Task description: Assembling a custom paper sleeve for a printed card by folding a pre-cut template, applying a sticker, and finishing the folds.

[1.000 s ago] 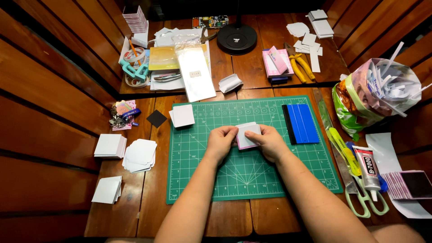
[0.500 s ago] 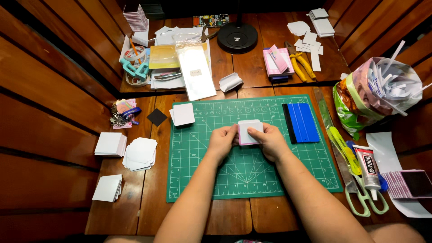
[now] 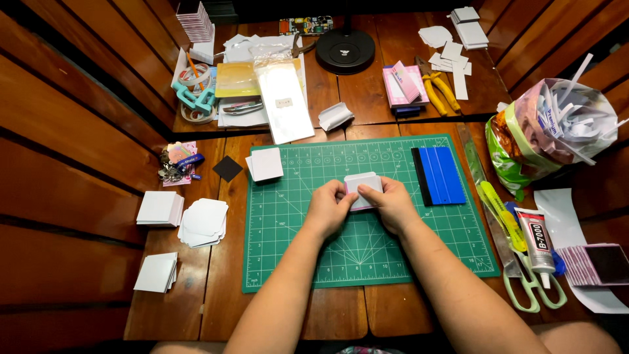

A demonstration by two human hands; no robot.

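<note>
My left hand (image 3: 329,208) and my right hand (image 3: 393,203) both grip a small white card piece with a pink edge (image 3: 362,185), held between the fingertips just above the green cutting mat (image 3: 295,255). A blue squeegee (image 3: 440,175) lies on the mat to the right of my right hand. A small stack of white cards (image 3: 266,164) rests at the mat's upper left corner, beside a black square (image 3: 227,168).
White card stacks (image 3: 160,208), (image 3: 203,221), (image 3: 157,272) lie left of the mat. On the right are a glue tube (image 3: 537,240), green scissors (image 3: 527,288), a yellow cutter (image 3: 501,206) and a bag of paper scraps (image 3: 557,128). A black lamp base (image 3: 345,50), yellow pliers (image 3: 438,84) and papers sit at the back.
Both hands have lifted the white piece slightly farther up the mat and drawn closer together around it.
</note>
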